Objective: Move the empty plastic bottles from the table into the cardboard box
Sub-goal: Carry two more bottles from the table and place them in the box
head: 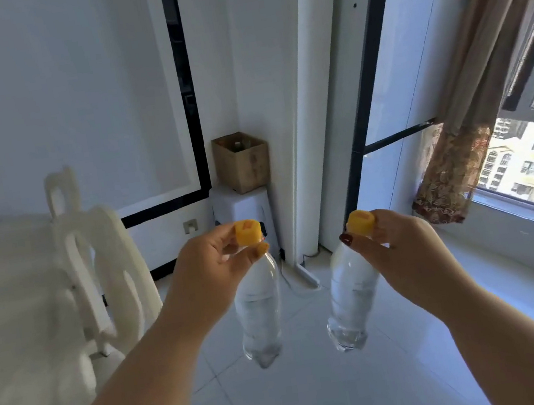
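Observation:
Two clear plastic bottles with yellow caps hang in mid-air above the tiled floor. My left hand [211, 269] pinches the left bottle [259, 311] at its neck, just under the cap. My right hand [400, 248] holds the right bottle [352, 293] the same way. Both bottles hang cap-up and look empty. The cardboard box [242, 163] stands open in the far corner, on a white plastic stool [242, 206]. Bottle tops show inside it. The box is well ahead of both hands.
A white table [4, 311] and two white chairs [107, 278] fill the left side. A window with a patterned brown curtain [452, 174] and a low sill runs along the right. A cable lies on the floor near the white pillar [299, 128].

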